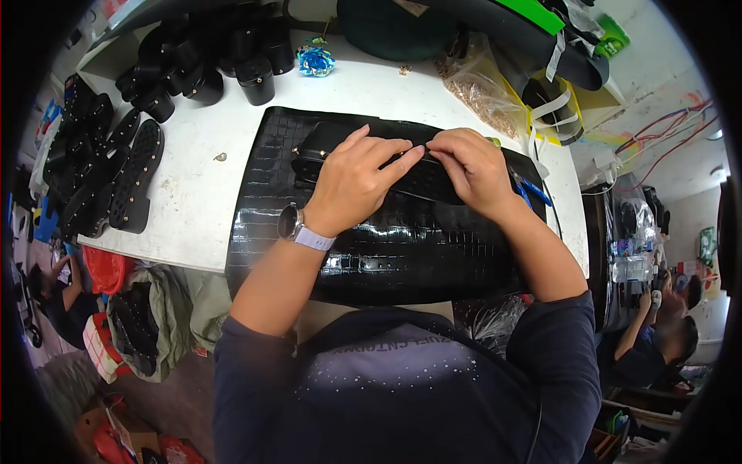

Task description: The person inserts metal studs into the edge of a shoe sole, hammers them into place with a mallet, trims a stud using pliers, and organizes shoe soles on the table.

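A black chunky-soled shoe (421, 182) lies lengthwise on a glossy black crocodile-pattern sheet (363, 267), with a small gold stud near its left end. Over it, my left hand (357, 184), wearing a watch, is closed, thumb and finger pinched near the shoe's upper edge. My right hand (473, 166) meets it fingertip to fingertip, also pinched. Whatever sits between the fingertips is too small to make out. Just right of my right hand is a blue-handled hand tool (533, 189), partly hidden by my forearm.
Studded black shoes (137, 178) crowd the table's left side, and more chunky black shoes (255, 77) stand at the back. A blue foil flower (316, 62) lies near them. At the back right is a clear bag of small gold pieces (483, 97). Other people sit at both sides.
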`<state>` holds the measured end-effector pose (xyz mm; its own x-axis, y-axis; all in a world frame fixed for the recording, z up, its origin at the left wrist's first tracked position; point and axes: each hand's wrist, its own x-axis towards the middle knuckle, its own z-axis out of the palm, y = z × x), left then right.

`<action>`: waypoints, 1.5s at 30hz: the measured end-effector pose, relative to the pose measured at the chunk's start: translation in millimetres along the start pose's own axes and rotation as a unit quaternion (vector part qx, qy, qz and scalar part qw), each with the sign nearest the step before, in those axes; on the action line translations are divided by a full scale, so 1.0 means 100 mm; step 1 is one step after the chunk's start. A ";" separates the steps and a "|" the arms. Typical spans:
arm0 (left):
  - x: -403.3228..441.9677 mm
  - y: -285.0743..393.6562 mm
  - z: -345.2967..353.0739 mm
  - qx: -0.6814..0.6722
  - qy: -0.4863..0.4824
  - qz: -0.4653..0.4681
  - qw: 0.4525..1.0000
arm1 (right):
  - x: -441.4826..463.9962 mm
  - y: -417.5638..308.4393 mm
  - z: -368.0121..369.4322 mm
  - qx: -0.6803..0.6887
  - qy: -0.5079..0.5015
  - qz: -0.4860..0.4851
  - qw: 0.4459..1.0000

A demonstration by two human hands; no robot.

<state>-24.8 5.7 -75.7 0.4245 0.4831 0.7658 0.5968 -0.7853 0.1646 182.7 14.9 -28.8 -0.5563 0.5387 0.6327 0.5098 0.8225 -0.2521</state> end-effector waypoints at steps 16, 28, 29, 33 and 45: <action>0.04 0.02 0.02 0.010 0.005 0.009 1.000 | -0.04 0.03 -0.04 0.006 -0.020 -0.045 0.999; 0.01 0.00 0.04 -0.001 0.011 -0.014 1.000 | 0.02 0.05 -0.02 0.003 -0.039 -0.074 0.997; 0.01 0.00 0.04 -0.002 0.011 -0.015 1.000 | 0.02 0.06 -0.02 0.003 -0.041 -0.077 0.996; 0.01 0.00 0.04 -0.007 0.010 -0.015 1.000 | 0.04 0.06 -0.02 -0.002 -0.048 -0.085 0.995; 0.02 0.02 -0.03 -0.014 0.018 0.008 1.000 | 0.51 0.92 -0.02 0.121 -0.098 0.322 0.934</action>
<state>-25.0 4.0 -71.5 0.4081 0.4563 0.7907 0.5706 -0.8036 0.1693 202.3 118.1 -18.1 -0.3079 0.9390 0.1528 0.6298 0.3216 -0.7071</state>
